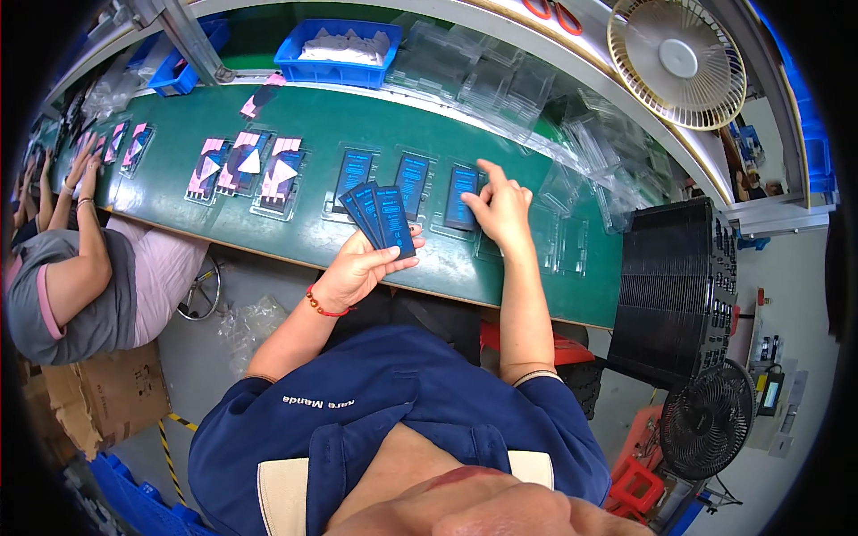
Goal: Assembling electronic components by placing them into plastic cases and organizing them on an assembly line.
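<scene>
My left hand (pixel 357 268) is closed round several flat black phone batteries (pixel 394 220) with blue print, spread like a fan above the table's near edge. To its right, my right hand (pixel 502 207) has its fingers apart, with the thumb at the edge of another black battery (pixel 459 193). That battery lies in a clear plastic tray (pixel 435 220). Two more batteries lie beyond my left hand, one battery (pixel 354 175) at the left and one battery (pixel 413 179) in the middle, each in its own clear tray.
Pink-and-black pieces in clear trays (pixel 281 175) lie left on the green table (pixel 304 234). Behind stand a blue bin (pixel 329 73) and stacked clear trays (pixel 465 67). Black stacked trays (pixel 666 277) rise at the right, below a fan (pixel 677 59). A co-worker (pixel 85 277) sits at the left.
</scene>
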Motion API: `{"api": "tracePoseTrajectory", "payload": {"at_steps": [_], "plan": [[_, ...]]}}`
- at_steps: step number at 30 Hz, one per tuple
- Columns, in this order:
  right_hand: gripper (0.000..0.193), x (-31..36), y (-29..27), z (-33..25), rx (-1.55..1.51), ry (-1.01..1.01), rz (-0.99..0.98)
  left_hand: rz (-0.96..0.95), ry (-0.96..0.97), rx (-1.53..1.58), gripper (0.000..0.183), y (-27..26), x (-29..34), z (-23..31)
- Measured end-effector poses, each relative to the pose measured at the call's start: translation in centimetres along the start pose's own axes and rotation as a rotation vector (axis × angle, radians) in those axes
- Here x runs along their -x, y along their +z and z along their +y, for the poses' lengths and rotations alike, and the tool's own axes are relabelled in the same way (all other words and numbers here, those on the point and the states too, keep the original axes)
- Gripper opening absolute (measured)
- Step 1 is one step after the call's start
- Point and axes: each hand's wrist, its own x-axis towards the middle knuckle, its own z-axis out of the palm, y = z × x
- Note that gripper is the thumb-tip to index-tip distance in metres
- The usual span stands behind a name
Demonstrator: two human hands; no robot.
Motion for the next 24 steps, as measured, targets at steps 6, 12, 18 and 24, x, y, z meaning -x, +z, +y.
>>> {"api": "tracePoseTrajectory", "payload": {"at_steps": [6, 12, 18, 24], "plan": [[0.058, 1.4, 0.5, -2.0, -0.150, -0.075, 0.097, 0.218, -0.005, -0.196, 0.040, 1.0, -0.7, -0.5], [0.058, 4.1, -0.2, -1.4, -0.815, 0.012, -0.086, 0.174, -0.036, -0.206, 0.047, 2.6, -2.1, -1.7], [0.056, 3.5, -3.8, 5.3, -0.195, 0.115, 0.057, -0.117, -0.089, -0.098, 0.060, 2.0, -1.7, -1.4], [0.056, 4.4, -2.6, 2.2, 0.156, 0.078, 0.248, -0.006, -0.128, -0.265, 0.046, 3.0, -2.3, -1.4]]}}
